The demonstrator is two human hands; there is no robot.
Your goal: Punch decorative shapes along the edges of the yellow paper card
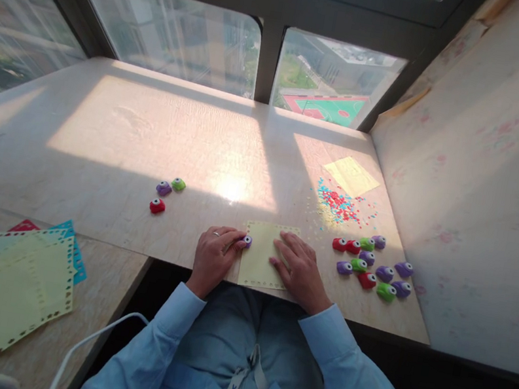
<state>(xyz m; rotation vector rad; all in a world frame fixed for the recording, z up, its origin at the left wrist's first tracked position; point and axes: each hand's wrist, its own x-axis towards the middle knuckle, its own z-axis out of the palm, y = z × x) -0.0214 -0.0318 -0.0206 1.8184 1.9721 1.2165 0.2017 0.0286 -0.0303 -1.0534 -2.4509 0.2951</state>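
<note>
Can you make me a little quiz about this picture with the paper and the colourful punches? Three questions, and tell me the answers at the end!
1. Pick one. What colour is the small punch held by the left hand?
A red
B green
C purple

2. True or false? The right hand rests on the yellow sheet.

3. Fill in the gap. Of the three punches on the table to the left of both hands, one is purple, one is green and one is ____.

Key: 1 C; 2 true; 3 red.
</note>
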